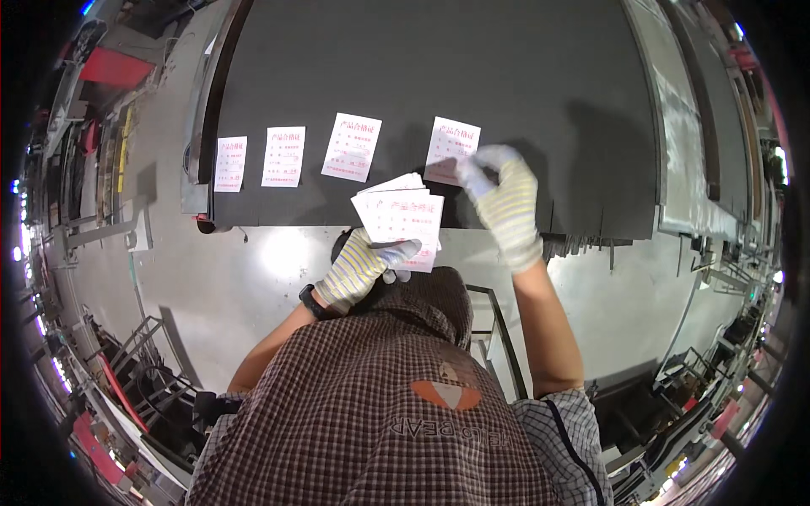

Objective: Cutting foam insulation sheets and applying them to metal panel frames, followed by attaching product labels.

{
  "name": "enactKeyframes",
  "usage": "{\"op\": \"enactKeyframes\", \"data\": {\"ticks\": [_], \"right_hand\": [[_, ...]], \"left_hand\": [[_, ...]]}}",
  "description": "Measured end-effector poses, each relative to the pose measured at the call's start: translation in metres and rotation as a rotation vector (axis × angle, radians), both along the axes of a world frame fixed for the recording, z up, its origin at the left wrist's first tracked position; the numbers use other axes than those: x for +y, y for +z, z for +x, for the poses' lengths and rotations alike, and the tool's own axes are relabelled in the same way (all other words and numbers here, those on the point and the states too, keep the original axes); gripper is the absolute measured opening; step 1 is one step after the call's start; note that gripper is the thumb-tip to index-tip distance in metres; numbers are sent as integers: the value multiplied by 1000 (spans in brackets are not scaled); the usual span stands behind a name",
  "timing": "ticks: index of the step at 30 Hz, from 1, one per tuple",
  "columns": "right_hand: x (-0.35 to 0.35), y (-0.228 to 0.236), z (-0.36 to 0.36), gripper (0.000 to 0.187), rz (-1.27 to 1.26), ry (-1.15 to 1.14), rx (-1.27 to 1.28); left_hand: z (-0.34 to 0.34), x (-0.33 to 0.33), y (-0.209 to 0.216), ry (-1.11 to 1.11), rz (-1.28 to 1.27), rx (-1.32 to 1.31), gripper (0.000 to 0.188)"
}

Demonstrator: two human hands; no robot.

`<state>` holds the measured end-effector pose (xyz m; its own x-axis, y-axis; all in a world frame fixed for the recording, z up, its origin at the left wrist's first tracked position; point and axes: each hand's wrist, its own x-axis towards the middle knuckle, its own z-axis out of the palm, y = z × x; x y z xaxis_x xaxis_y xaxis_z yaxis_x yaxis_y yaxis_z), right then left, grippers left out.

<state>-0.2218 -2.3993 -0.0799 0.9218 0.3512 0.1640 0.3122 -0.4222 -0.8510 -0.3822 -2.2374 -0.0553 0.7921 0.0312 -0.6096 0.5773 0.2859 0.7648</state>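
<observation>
Partly hidden under the fanned cards [405, 221] at frame centre, the left hand [353, 271] clamps them; right of upper centre, the right hand [508, 201] overlaps a laid card [451, 145], whether pinching it I cannot tell.

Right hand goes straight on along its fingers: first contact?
Likely the rightmost white card lying on the dark surface; the right hand's fingertips overlap its lower right edge in view. Depth unclear, so they may already touch.
</observation>
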Motion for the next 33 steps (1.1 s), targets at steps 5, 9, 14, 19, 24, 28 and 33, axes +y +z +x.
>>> {"op": "enactKeyframes", "data": {"ticks": [5, 9, 14, 19, 24, 28, 33], "right_hand": [[-33, 9, -36, 32, -175, 200, 250], [-66, 1, -4, 21, 44, 33, 192], [-75, -12, 67, 32, -13, -84, 195], [-77, -22, 76, 27, -138, -227, -200], [-69, 21, 22, 27, -256, 4, 145], [-99, 20, 33, 22, -143, -186, 351], [-142, 6, 105, 27, -129, -230, 169]], "left_hand": [[8, -13, -18, -48, -41, -61, 30], [36, -19, -12, -13, -129, 29, 31], [70, -15, -32, -55, -200, 5, 26], [105, -27, -21, -72, -190, -93, 25], [120, -44, -40, -70, -280, -100, 38], [140, -53, -24, -105, -256, 33, 34], [150, -70, -29, -108, -287, 49, 30]]}}
